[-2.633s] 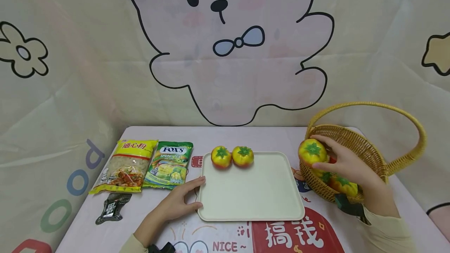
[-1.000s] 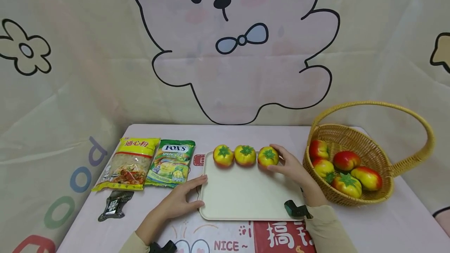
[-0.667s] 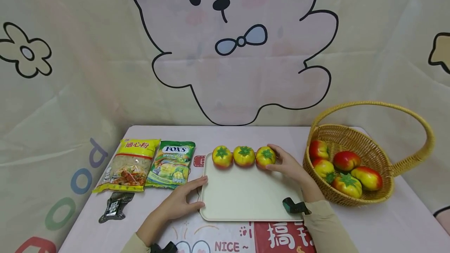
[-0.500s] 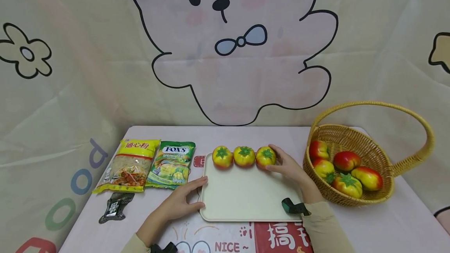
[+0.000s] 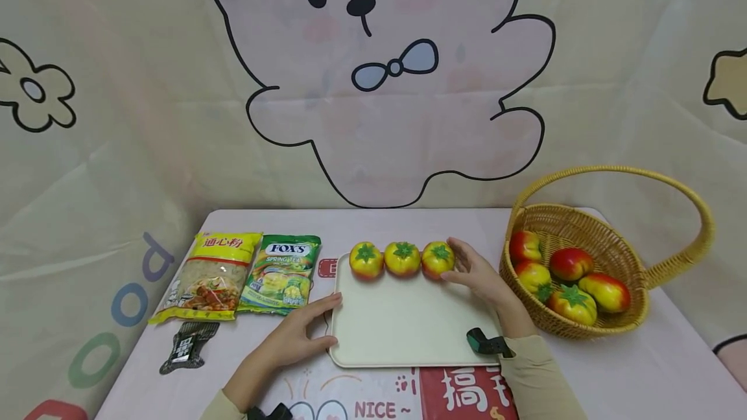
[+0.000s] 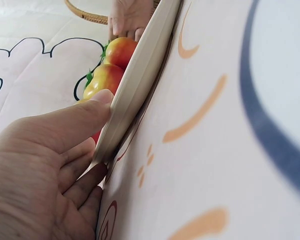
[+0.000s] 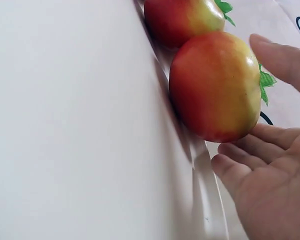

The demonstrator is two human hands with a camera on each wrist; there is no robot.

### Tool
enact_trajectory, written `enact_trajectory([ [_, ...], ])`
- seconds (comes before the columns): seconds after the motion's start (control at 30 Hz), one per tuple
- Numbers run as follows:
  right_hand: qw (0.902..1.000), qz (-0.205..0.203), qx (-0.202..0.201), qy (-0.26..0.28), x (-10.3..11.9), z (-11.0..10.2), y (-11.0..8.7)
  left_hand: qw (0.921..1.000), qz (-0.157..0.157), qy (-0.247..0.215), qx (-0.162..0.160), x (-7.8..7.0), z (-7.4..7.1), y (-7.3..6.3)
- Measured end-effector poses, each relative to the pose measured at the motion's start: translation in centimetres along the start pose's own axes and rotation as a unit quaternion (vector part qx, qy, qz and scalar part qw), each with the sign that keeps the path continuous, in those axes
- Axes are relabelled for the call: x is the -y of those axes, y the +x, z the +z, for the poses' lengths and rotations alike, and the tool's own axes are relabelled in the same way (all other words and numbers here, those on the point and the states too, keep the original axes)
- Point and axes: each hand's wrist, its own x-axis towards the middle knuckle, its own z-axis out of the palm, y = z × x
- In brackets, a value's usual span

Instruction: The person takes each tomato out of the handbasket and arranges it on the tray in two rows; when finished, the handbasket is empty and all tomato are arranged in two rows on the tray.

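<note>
While a smooth cream rectangular tray (image 5: 414, 329) with rounded corners is lying on the white printed tablecloth (image 5: 618, 381), the head view is showing three glossy, round, yellow-and-red fruits (image 5: 403, 259) with star-shaped green caps standing along its far rim. The tray's flat surface is stretching from them toward its near edge. The left hand (image 5: 300, 336) is resting against the left edge, thumb and forefinger spread apart; the right hand (image 5: 480, 277) is reaching over the right end to the rightmost fruit (image 5: 438, 261). Farther right, a woven tan wicker basket (image 5: 589, 229) with an arched handle is holding similar fruits. On the left, a yellow-and-clear plastic bag (image 5: 210, 277), a green plastic bag (image 5: 281, 274) and a small black packet (image 5: 187, 345) are lying.

In the left wrist view, the left thumb is touching the raised rim, fingers meeting its outer side.

In the right wrist view, the right thumb and fairly straight fingers are standing apart about the rightmost fruit, without clamping; whether the fingertips are touching it, I cannot tell.
</note>
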Motion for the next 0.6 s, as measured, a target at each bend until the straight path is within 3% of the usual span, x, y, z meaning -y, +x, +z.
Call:
enact_trajectory([
  [0.23,0.9983,-0.022,-0.014,-0.053,1.9,-0.2,-0.8,1.0,0.004,0.008,-0.003,0.0,0.1,0.0],
  [0.6,0.9879,-0.069,-0.007,-0.139,5.4,-0.8,-2.6,1.0,-0.005,-0.001,-0.001,-0.2,-0.1,-0.1],
])
